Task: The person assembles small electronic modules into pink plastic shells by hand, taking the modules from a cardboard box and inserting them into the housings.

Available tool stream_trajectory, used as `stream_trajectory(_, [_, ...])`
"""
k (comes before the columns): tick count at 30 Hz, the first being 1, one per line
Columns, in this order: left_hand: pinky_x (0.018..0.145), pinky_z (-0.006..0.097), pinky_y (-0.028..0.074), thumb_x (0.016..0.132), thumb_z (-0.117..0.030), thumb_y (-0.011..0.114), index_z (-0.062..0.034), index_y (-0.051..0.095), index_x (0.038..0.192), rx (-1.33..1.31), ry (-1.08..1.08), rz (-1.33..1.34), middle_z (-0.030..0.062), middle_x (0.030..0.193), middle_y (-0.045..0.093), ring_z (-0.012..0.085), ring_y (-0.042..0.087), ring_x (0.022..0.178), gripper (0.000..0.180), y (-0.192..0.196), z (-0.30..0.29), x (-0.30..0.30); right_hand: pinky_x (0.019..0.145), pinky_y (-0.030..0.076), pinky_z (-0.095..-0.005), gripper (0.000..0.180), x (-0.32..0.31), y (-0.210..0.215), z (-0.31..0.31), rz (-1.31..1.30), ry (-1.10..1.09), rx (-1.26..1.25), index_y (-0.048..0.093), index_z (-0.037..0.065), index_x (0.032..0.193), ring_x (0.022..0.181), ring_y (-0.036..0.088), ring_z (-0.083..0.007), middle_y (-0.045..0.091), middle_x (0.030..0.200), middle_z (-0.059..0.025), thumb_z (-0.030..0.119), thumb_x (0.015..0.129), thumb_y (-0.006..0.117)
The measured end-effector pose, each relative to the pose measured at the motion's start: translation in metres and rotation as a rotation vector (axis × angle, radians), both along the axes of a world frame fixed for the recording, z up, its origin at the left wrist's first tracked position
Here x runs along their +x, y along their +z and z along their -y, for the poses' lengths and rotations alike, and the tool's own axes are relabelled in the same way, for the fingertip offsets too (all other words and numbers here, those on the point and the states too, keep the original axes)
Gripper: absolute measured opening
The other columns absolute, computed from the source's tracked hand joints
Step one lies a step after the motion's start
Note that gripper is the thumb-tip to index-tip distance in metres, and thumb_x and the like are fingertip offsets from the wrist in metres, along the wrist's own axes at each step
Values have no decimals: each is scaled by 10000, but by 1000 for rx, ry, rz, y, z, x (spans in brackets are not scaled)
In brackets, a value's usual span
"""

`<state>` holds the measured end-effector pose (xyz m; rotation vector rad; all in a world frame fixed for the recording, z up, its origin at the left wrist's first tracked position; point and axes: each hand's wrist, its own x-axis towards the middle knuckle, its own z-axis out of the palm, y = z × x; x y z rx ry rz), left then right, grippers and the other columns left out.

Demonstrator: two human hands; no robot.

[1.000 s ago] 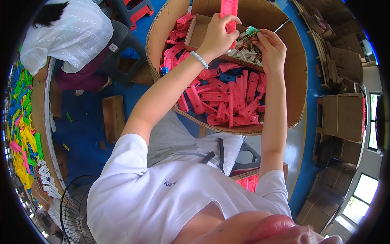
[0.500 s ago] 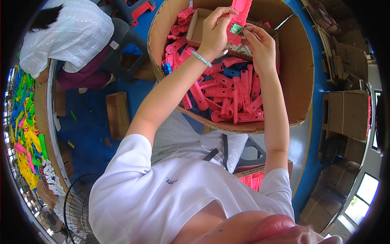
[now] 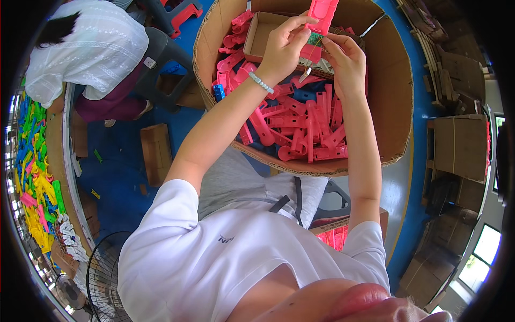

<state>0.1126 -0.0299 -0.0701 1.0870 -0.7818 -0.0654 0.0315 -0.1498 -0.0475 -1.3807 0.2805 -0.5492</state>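
Observation:
Above the large cardboard box, my left hand (image 3: 283, 48) is closed on a bright pink plastic shell (image 3: 322, 15), gripping its edge between thumb and fingers. A small green circuit board (image 3: 316, 39) with thin wires lies against the shell, between my hands. The fingertips of my right hand (image 3: 347, 61) are pinched together at the board's right edge; exactly what lies between them is partly hidden. Below the board a small pale piece (image 3: 306, 73) dangles on a thin wire. Many loose pink plastic shells (image 3: 292, 121) are heaped in the box underneath.
The cardboard box (image 3: 394, 96) has high walls, with a smaller carton (image 3: 261, 33) inside it. At left, a person in white (image 3: 102, 48) sits by a table of colourful plastic parts (image 3: 37, 188). A wire-caged fan (image 3: 104, 279) stands lower left; stacked cartons (image 3: 458, 147) line the right.
The pink shell has shifted slightly right and down, and the board is now more covered by my fingers. The pale dangling piece has swung to a more upright hang.

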Motion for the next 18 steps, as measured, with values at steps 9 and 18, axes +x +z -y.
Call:
stream_trajectory(9, [891,247,468,955,-27,483,-2,614,1161,43,0,-14,110,1315,573,85,582,1012,245,-1,0,-3,779,514,-259,253,-1,-6,1,48,-11,11,611,-31,1094,891,625,-121,663,986,-84,46,866,688])
stream_trajectory(18, [835,243,491,926,9,510,-3,585,1204,-290,-237,-335,95,1176,623,108,608,942,288,-5,9,3,806,504,-252,310,7,-11,14,59,98,69,605,-27,1158,956,622,-128,655,1091,-107,43,868,689])
